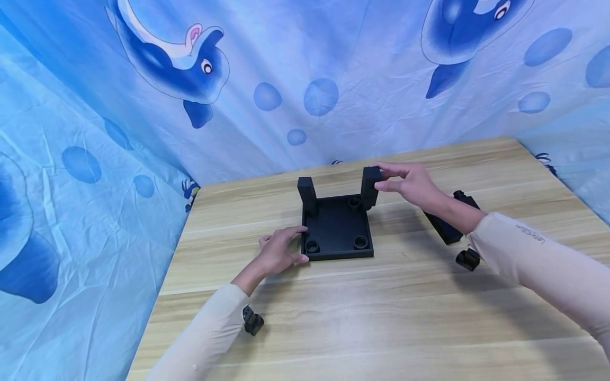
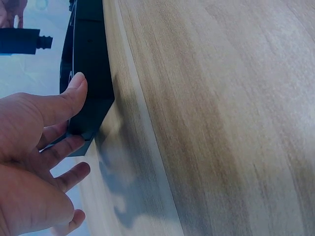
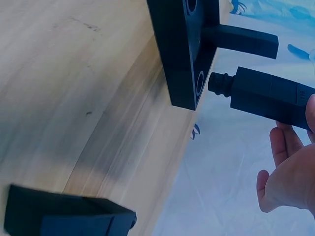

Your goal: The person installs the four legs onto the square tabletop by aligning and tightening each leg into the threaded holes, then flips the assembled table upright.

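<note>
A square black base with round sockets lies on the wooden table, and one black leg stands upright at its far left corner. My left hand holds the base's left edge, thumb at the near corner. My right hand pinches a second black leg near its top, by the far right corner. In the right wrist view, that leg's threaded end hangs just off the socket, not touching it.
Another black leg lies on the table under my right forearm, with a small black piece beside it. A second small black piece is by my left sleeve. A blue patterned cloth hangs behind the table.
</note>
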A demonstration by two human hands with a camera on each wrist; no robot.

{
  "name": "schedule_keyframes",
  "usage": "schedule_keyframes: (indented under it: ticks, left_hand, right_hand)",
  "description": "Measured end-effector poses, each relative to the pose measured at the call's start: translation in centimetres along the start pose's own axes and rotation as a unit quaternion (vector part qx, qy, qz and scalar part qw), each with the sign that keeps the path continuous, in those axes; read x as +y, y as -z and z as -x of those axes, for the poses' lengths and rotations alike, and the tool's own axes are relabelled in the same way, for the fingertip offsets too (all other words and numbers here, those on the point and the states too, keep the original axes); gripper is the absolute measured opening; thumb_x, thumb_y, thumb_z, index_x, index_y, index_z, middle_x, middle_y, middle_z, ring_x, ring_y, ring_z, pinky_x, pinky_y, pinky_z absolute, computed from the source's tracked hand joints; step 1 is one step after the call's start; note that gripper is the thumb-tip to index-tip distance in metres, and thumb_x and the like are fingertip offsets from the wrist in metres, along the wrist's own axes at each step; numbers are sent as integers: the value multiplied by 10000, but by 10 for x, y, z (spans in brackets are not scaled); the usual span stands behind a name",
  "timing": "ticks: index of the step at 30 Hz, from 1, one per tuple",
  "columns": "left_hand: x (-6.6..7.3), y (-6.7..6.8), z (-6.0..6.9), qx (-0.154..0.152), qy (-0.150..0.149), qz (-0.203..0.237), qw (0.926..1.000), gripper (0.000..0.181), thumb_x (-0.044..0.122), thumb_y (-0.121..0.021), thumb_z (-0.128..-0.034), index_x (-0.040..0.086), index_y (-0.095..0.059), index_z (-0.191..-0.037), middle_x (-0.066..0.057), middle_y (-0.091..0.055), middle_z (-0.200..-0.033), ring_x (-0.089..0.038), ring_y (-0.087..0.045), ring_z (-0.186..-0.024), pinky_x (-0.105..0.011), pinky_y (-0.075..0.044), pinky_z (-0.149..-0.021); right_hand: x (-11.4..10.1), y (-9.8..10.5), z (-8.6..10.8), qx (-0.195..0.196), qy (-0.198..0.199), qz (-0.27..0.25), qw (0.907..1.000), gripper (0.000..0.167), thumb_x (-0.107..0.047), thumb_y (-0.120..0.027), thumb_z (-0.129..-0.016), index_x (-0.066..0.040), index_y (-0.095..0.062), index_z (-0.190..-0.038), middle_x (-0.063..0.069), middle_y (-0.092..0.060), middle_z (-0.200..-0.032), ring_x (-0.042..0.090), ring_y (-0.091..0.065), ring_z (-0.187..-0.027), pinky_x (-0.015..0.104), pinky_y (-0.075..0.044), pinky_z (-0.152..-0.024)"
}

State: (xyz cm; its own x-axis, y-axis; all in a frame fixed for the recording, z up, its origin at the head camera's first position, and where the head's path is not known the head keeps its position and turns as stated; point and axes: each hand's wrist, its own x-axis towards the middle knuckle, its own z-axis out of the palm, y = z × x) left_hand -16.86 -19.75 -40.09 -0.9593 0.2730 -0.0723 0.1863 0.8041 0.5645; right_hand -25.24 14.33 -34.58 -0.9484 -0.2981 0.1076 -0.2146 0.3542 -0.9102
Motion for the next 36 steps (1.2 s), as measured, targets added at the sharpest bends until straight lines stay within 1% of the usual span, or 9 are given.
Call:
schedule_keyframes:
  ticks: [3, 7, 13, 16, 20, 24, 28, 34, 36]
  left_hand:
    - [0, 0, -1, -16, 18, -11, 10000, 708, 229, -823, -758, 175, -517, -1394, -22, -504, -1422, -286, -417, -1306, -555, -121, -997]
    - [0, -1, -2, -24, 16, -59, 10000, 706, 235, -823, -758, 181, -518, -1393, -20, -505, -1421, -279, -420, -1305, -551, -128, -993]
    - [0, 0, -2, 14, -95, -57, 9999, 700, 213, -830, -751, 154, -531, -1381, -24, -514, -1414, -290, -419, -1308, -564, -134, -982]
    - [0, 1, -2, 24, -104, -61, 9999, 699, 213, -830, -751, 154, -531, -1381, -20, -515, -1413, -289, -422, -1306, -567, -134, -983]
    - [0, 1, -1, 25, -95, -41, 9999, 703, 219, -832, -748, 159, -531, -1381, -21, -518, -1410, -284, -424, -1306, -565, -132, -987]
    - [-1, 0, -1, 0, -61, -27, 10000, 705, 220, -829, -750, 166, -527, -1385, -28, -514, -1413, -283, -416, -1310, -558, -130, -992]
    - [0, 1, -1, -19, -45, -34, 10000, 706, 217, -827, -752, 163, -524, -1387, -30, -513, -1414, -286, -417, -1309, -555, -130, -994]
    - [-1, 0, -1, -40, -41, -37, 10000, 710, 228, -823, -757, 168, -516, -1394, -27, -505, -1421, -287, -418, -1305, -554, -131, -989]
    - [-1, 0, -1, -32, -43, -26, 10000, 710, 227, -823, -756, 169, -517, -1394, -28, -506, -1420, -284, -420, -1301, -555, -130, -988]
  right_hand:
    - [2, -5, -8, 6, 44, -120, 9999, 518, -267, -723, -874, -224, -566, -1366, 139, -654, -1167, 222, -456, -1275, 393, -385, -861]
    - [3, -11, -16, 58, 112, -292, 9995, 496, -229, -707, -889, -194, -570, -1365, 127, -644, -1212, 214, -530, -1195, 365, -420, -874]
    - [4, -21, -28, 133, 235, -451, 9986, 456, -177, -703, -891, -186, -600, -1335, 129, -654, -1206, 204, -591, -1112, 251, -476, -810]
    - [5, -26, -32, 122, 226, -503, 9984, 467, -145, -703, -888, -175, -592, -1341, 133, -641, -1230, 210, -598, -1099, 236, -484, -799]
    - [8, -30, -36, 118, 143, -511, 9985, 473, -127, -699, -889, -163, -585, -1346, 140, -629, -1247, 213, -598, -1092, 254, -487, -829]
    - [12, -33, -38, 150, 132, -520, 9984, 461, -121, -699, -888, -165, -597, -1335, 160, -658, -1183, 203, -609, -1061, 265, -493, -833]
    - [15, -36, -39, 151, 153, -566, 9982, 463, -101, -704, -881, -160, -603, -1329, 172, -672, -1141, 203, -617, -1044, 240, -497, -807]
    - [20, -39, -37, 45, -20, -468, 9989, 482, -134, -702, -887, -183, -581, -1352, 166, -639, -1208, 230, -593, -1097, 237, -471, -771]
    - [21, -40, -38, 64, 13, -444, 9990, 486, -147, -704, -887, -186, -577, -1355, 159, -634, -1221, 232, -588, -1105, 235, -464, -761]
